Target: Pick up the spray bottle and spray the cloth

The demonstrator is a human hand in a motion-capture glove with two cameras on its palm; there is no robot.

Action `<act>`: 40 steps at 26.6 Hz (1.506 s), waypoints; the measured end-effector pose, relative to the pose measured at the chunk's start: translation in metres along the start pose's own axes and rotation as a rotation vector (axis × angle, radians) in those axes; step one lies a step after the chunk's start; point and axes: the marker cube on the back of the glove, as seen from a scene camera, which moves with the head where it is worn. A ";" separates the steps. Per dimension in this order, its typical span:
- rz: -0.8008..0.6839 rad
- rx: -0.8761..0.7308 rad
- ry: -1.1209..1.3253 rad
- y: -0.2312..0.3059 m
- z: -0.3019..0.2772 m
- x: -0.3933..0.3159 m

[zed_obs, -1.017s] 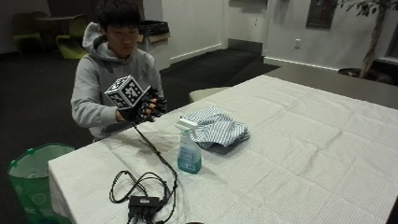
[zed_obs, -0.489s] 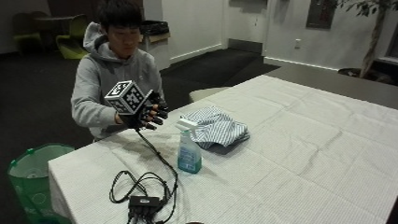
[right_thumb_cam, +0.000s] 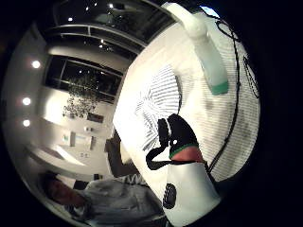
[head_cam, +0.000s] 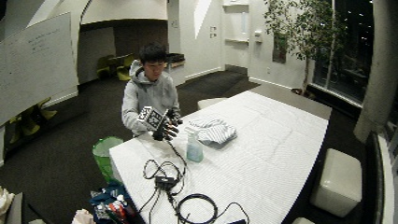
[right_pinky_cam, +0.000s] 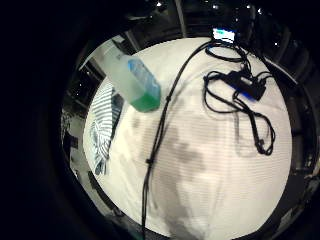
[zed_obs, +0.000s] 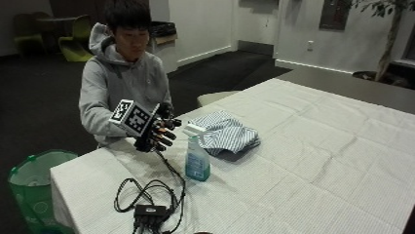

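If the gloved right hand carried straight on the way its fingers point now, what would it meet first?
Most likely the spray bottle: the gloved right hand hovers open beside it, fingers aimed at its white head. The striped cloth lies beyond. Depth is uncertain.

Seated person at the far left edge of the scene. Right hand in a black glove (zed_obs: 154,137) raised in front of the chest, forearm bent at the elbow, grey sleeve to the wrist. Gloved fingers (zed_obs: 167,137) spread and loosely extended toward the right, grasping nothing. The bare left hand cannot be made out behind the gloved one.
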 end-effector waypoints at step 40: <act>0.223 0.112 -0.425 -0.118 0.063 0.017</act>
